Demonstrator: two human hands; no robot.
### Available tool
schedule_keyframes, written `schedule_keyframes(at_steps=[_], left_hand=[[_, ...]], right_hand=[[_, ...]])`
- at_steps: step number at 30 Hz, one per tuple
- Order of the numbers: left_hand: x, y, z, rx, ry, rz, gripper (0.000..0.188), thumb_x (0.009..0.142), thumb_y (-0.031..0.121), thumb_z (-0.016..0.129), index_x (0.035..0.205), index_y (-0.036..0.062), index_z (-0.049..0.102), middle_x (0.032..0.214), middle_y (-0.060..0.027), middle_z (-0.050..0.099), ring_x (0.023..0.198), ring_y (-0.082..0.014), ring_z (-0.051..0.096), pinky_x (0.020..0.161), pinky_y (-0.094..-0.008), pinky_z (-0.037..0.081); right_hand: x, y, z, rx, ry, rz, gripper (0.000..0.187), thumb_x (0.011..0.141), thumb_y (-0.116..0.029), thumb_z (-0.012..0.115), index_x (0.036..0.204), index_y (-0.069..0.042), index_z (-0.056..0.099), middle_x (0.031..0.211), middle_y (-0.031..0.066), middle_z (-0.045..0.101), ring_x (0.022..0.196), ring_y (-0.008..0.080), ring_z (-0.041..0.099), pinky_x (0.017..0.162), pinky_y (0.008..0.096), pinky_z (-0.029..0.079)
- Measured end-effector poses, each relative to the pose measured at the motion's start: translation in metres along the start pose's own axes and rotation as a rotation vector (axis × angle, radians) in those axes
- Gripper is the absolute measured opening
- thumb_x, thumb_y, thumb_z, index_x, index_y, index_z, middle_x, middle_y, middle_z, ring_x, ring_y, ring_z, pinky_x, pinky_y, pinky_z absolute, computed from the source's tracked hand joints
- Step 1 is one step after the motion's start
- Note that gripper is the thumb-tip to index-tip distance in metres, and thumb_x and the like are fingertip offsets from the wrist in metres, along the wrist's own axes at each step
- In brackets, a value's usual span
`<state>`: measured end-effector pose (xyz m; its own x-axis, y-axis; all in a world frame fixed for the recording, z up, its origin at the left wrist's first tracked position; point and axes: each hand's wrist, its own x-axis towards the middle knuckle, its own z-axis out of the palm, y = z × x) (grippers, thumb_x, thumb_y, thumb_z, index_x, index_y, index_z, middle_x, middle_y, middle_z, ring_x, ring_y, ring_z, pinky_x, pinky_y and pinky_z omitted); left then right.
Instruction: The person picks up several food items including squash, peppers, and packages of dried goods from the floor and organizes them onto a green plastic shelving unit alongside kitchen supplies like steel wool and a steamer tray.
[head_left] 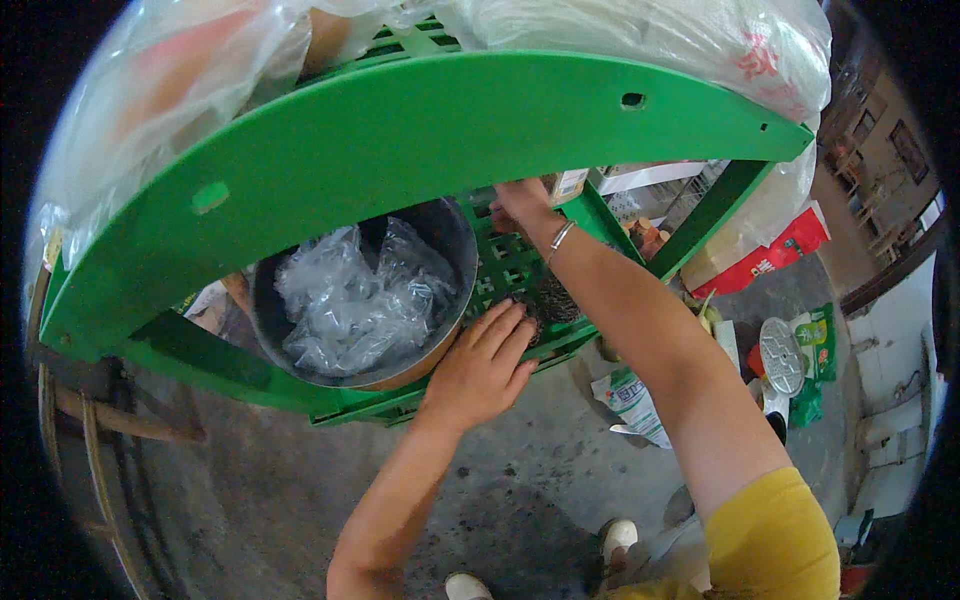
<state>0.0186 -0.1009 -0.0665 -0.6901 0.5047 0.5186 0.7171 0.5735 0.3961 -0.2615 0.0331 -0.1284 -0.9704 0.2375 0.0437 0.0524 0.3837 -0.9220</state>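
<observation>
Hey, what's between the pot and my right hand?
In the head view, a strip of green slatted shelf shows between the pot and your right hand.

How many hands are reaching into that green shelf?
2: the left hand is beside the round pot holding clear plastic; the right hand reaches deeper into the green shelf, some fingers hidden.

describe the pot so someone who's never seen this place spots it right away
Find the big green rack across the upper part of the picture. On the shelf below its top tier, just left of the person's left hand, sits a wide round pot. Its dark inside, heaped with crumpled clear plastic, sets it apart.
</observation>
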Motion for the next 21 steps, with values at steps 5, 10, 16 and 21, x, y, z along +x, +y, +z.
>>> schedule_keyframes(at_steps=[5, 10, 16, 21], left_hand=[[-0.003, -0.001, -0.004, -0.002, 0.010, -0.028, 0.042, 0.079, 0.019, 0.060, 0.114, -0.0002, 0.051, 0.127, -0.0184, 0.044, 0.122, -0.0331, 0.038, 0.100, -0.0411, 0.034], [0.010, 0.013, -0.005, 0.136, 0.001, -0.207, 0.054, 0.081, 0.031, 0.058, 0.124, 0.0010, 0.044, 0.137, -0.0214, 0.032, 0.130, -0.0369, 0.024, 0.105, -0.0451, 0.024], [0.024, 0.006, 0.003, 0.199, 0.010, -0.321, 0.065, 0.084, 0.040, 0.054, 0.133, 0.0026, 0.034, 0.141, -0.0230, 0.023, 0.132, -0.0396, 0.017, 0.107, -0.0454, 0.017], [0.029, -0.002, 0.015, 0.197, -0.048, -0.381, 0.066, 0.083, 0.043, 0.054, 0.132, 0.0030, 0.036, 0.140, -0.0234, 0.025, 0.131, -0.0394, 0.019, 0.106, -0.0451, 0.018]], right_hand=[[-0.025, -0.017, 0.010, 0.018, -0.039, 0.067, 0.051, 0.081, -0.037, 0.061, 0.113, 0.000, 0.045, 0.077, 0.0116, 0.059, 0.064, 0.0197, 0.059, 0.052, 0.0342, 0.048], [-0.048, -0.021, -0.019, 0.023, -0.053, -0.105, 0.039, 0.081, -0.025, 0.061, 0.110, -0.001, 0.048, 0.083, 0.0089, 0.058, 0.069, 0.0175, 0.057, 0.054, 0.0319, 0.046], [-0.070, -0.035, -0.073, 0.135, 0.302, -0.339, 0.038, 0.078, -0.017, 0.065, 0.108, 0.001, 0.051, 0.100, 0.0085, 0.058, 0.085, 0.0240, 0.058, 0.075, 0.0305, 0.047], [-0.035, -0.042, -0.111, 0.160, 0.206, -0.306, 0.107, 0.054, -0.031, 0.082, 0.131, 0.011, 0.020, 0.127, 0.0295, 0.040, 0.116, 0.0390, 0.042, 0.098, 0.0378, 0.036]])
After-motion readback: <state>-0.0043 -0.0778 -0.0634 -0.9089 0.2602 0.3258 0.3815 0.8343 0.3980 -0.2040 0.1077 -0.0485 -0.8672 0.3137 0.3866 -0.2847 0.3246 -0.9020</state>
